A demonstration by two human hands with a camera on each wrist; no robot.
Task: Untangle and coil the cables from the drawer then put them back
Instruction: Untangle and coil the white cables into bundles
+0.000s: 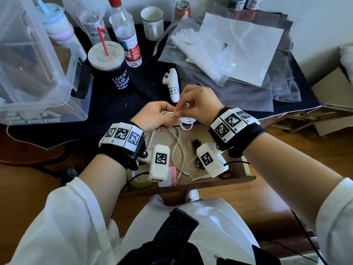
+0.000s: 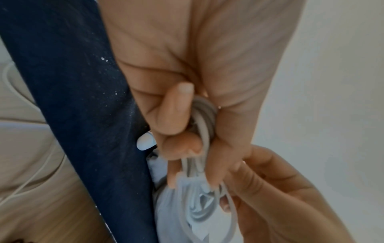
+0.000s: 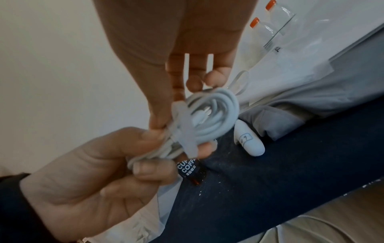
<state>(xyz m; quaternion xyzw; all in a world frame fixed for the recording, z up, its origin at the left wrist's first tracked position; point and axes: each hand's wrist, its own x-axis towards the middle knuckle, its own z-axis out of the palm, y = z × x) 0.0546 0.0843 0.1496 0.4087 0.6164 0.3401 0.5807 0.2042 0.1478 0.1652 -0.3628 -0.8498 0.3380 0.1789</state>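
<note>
A coiled white cable point(image 1: 183, 120) point(image 3: 209, 118) point(image 2: 204, 118) is held above the open wooden drawer point(image 1: 240, 169). My left hand point(image 1: 160, 117) point(image 2: 187, 125) point(image 3: 116, 164) grips one end of the coil, fingers curled round it. My right hand point(image 1: 193, 104) point(image 3: 166, 121) point(image 2: 259, 180) pinches a flat white strap point(image 3: 182, 131) wrapped across the coil. Inside the drawer lie a loose white cable point(image 1: 178, 148) and a black cable point(image 1: 197, 150).
On the dark cloth point(image 1: 114, 104) stand a coffee cup point(image 1: 112, 69), bottles point(image 1: 126, 35), a mug point(image 1: 152, 22), a white controller point(image 1: 172, 83) and plastic bags point(image 1: 229, 50). A clear bin point(image 1: 38, 73) sits at the left. The drawer also holds yellow tape point(image 1: 136, 180).
</note>
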